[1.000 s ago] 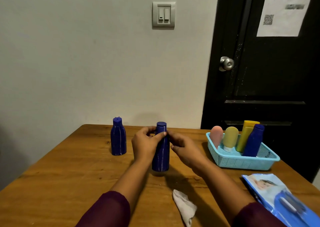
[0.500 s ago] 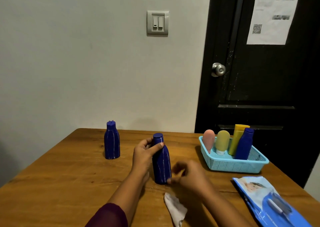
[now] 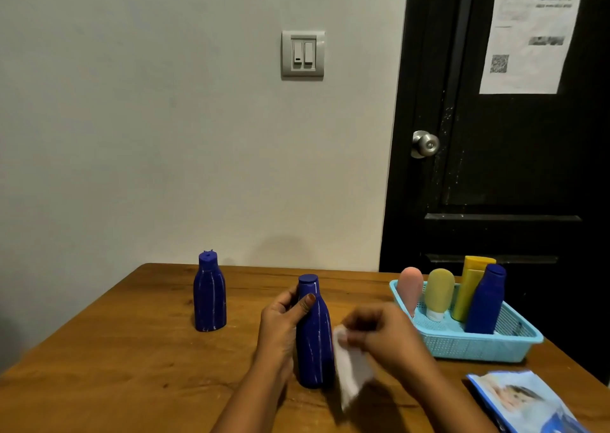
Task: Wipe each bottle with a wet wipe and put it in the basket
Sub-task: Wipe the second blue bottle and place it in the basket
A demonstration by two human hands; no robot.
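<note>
Bottle [image 3: 313, 333], lower centre, is held upright by the left hand [image 3: 284, 323] clamped around it, steadied for wiping; wipe [image 3: 350, 370] is pinched beside it in the right hand [image 3: 383, 333]. Basket [image 3: 475, 347] waits at right.

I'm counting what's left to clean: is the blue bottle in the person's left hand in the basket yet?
No. The blue bottle stands upright on the table, gripped by the left hand, apart from the basket.
</note>
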